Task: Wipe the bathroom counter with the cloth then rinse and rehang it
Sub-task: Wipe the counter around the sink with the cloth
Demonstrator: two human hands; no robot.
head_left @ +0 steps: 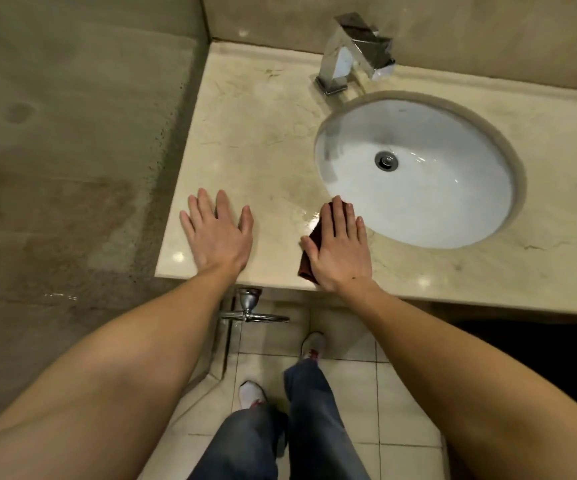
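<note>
A dark red cloth (pixel 307 263) lies on the beige marble counter (pixel 263 140), near its front edge and just left of the sink. My right hand (pixel 340 249) presses flat on the cloth with fingers together, covering most of it. Only the cloth's left edge and a tip by my fingertips show. My left hand (pixel 216 232) rests flat on the bare counter further left, fingers spread, holding nothing. A wet sheen shows on the counter just left of the cloth.
A white oval sink (pixel 453 216) with a metal drain (pixel 386 161) is set into the counter at right. A chrome faucet (pixel 354 51) stands behind it. A metal towel ring (pixel 254 315) hangs under the counter's front edge. A wall borders the counter at left.
</note>
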